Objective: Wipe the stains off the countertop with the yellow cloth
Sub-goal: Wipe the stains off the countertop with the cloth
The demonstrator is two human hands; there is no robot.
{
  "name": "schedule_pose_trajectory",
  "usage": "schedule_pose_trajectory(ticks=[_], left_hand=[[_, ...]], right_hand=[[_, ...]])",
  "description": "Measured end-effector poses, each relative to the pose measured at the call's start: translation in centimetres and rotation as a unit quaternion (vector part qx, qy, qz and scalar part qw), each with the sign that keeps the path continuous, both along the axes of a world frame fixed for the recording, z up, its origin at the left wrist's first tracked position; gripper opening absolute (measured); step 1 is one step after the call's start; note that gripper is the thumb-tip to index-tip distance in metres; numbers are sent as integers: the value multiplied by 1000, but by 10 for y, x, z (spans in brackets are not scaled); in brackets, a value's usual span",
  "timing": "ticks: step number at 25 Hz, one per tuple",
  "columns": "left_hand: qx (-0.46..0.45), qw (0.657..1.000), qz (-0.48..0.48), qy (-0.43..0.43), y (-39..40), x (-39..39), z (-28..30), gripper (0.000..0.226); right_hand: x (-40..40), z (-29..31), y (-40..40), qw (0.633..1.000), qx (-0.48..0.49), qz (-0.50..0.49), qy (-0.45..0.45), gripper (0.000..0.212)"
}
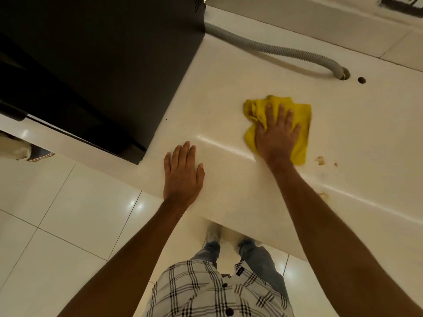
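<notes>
Checked shirt (206, 291) lowest in view, above the tiled floor (57, 202). Left hand (183, 172) flat on the cream table (229, 184) near its front edge, fingers straight and together, holding nothing. Right hand (277, 133) pressed palm-down on the crumpled yellow cloth (299, 115), fingers spread over it. Brown stains (320, 160) just right of the cloth. Grey corrugated hose (274, 48) behind, entering a hole.
</notes>
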State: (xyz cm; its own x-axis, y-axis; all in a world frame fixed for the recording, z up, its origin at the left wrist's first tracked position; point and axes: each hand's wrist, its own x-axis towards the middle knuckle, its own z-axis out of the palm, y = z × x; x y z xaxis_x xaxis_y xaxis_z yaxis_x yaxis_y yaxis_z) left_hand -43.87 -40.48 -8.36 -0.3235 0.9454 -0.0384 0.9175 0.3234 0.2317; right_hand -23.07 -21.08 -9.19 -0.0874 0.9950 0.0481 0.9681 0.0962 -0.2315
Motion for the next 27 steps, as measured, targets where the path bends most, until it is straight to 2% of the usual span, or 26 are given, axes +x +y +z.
schedule_pose_trajectory(ticks=[2,3,6,7,8,13,15,17,20,22,25,27], left_hand=[[0,1000,0,-1,-1,0,1,60],[0,1000,1,-2,-1,0,1,60],[7,1000,2,-23,-1,0,1,61],[14,999,3,-36,-1,-1,2,61],[26,998,5,-51,-2,-1,2,60],[104,983,49,-143,-5,-3,4,57],[120,978,57,-159,-5,-3,4,60],[138,975,47,-165,-6,-5,3,63],[128,981,26,-142,-6,-2,4,69],[96,990,-7,-108,3,9,5,67],[46,994,-74,-68,27,43,7,65],[24,992,-106,-64,46,65,8,63]], right_hand=[[5,5,-47,999,-11,-36,-3,69],[-3,8,-80,1000,-18,-15,-12,70],[-16,13,-168,974,-56,215,-41,70],[-14,15,-167,960,-56,272,-44,70],[-11,15,-150,956,-53,288,-37,69],[-72,16,-33,994,-45,92,-24,72],[-105,20,-47,989,-63,130,-30,74],[-107,26,-100,971,-59,228,-30,71],[-35,22,-172,950,-66,302,-37,67],[23,17,-164,963,-50,262,-35,68],[77,12,-101,993,-21,104,-51,66],[97,11,-74,998,-23,16,-49,64]])
